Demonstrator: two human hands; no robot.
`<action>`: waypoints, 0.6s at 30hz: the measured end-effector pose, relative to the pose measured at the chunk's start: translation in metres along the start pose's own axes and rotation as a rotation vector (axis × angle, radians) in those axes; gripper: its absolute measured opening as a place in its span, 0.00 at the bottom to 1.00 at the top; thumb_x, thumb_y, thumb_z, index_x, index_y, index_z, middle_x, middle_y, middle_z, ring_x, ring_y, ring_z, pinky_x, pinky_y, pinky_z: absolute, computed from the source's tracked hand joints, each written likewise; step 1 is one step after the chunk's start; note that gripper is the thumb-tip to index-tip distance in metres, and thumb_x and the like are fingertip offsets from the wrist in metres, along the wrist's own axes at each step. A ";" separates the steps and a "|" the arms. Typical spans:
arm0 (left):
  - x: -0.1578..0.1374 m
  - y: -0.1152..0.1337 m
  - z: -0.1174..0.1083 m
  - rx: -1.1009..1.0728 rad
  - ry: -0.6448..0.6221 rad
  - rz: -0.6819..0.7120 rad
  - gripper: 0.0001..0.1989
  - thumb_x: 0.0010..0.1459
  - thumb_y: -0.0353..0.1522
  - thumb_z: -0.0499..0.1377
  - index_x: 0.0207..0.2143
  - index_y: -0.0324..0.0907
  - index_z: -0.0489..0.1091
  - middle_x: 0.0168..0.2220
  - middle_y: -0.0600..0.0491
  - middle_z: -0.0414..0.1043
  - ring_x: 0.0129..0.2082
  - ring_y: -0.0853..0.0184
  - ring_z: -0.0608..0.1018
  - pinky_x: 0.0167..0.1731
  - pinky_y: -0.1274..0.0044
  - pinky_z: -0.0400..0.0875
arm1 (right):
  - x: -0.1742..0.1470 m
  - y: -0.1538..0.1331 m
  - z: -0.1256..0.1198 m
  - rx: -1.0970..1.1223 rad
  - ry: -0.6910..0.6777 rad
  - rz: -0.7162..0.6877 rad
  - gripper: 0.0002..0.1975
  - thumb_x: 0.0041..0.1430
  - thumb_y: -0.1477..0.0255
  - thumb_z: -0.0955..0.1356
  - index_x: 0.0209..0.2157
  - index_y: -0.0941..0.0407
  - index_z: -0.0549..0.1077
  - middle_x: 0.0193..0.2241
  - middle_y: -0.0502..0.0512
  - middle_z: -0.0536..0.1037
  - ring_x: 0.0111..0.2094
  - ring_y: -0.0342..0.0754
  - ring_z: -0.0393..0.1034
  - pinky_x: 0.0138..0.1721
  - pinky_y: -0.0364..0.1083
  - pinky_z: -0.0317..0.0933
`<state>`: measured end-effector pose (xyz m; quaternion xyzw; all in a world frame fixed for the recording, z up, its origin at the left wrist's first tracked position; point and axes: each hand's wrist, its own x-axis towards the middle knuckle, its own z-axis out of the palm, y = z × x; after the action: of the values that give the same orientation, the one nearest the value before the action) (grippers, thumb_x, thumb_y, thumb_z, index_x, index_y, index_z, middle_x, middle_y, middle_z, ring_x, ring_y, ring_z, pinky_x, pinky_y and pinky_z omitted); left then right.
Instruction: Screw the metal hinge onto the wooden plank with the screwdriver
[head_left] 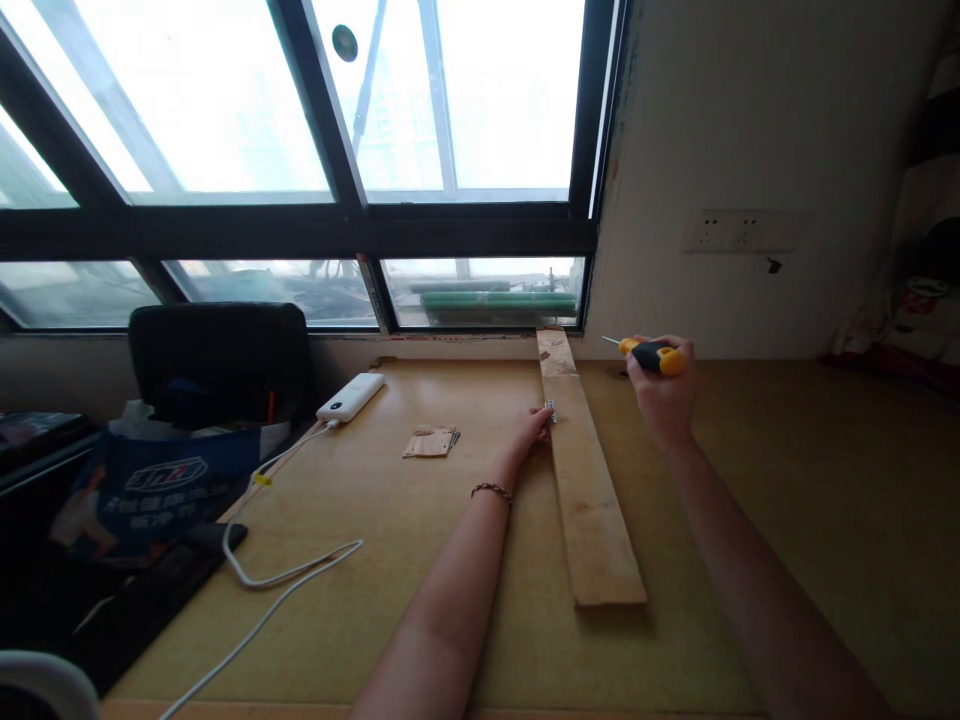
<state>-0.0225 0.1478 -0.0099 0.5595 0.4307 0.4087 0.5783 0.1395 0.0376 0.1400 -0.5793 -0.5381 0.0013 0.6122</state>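
At frame centre, the left hand (531, 428) pinches a small metal fitting (550, 410) against the wooden plank (589, 480); the right hand (664, 395) grasps a raised, unapplied screwdriver (651, 355).

Place: a home room used as a work corner.
Evidence: wooden desk (787, 500) under a large window (300, 150); wall socket (739, 230); power bank (350, 396) charging near the desk's far left edge.

Blown-out daylight through the window (300, 100), dim backlit room, soft focus, wide-angle bending at the edges
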 end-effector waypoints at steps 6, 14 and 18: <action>-0.004 0.005 0.002 -0.024 -0.005 0.018 0.16 0.54 0.37 0.53 0.17 0.40 0.58 0.09 0.61 0.53 0.08 0.78 0.56 0.11 0.82 0.44 | -0.048 0.089 -0.037 -0.224 -0.484 -0.260 0.20 0.47 0.79 0.62 0.43 0.49 0.68 0.51 0.53 0.68 0.52 0.50 0.62 0.54 0.53 0.57; -0.009 0.009 0.002 -0.037 -0.026 0.032 0.15 0.53 0.38 0.54 0.19 0.40 0.58 0.09 0.61 0.53 0.08 0.79 0.56 0.11 0.83 0.44 | -0.064 0.121 -0.043 -0.255 -0.685 -0.390 0.23 0.51 0.81 0.59 0.46 0.46 0.68 0.54 0.50 0.64 0.53 0.49 0.60 0.53 0.52 0.58; -0.008 0.007 0.002 -0.063 -0.028 0.033 0.14 0.52 0.38 0.55 0.21 0.39 0.59 0.11 0.61 0.54 0.08 0.79 0.56 0.10 0.83 0.43 | -0.066 0.124 -0.040 -0.273 -0.725 -0.398 0.25 0.49 0.84 0.58 0.46 0.47 0.68 0.53 0.51 0.66 0.53 0.49 0.61 0.53 0.51 0.58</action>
<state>-0.0231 0.1403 -0.0022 0.5538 0.4003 0.4235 0.5948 0.2156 0.0094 0.0184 -0.5020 -0.8147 0.0152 0.2898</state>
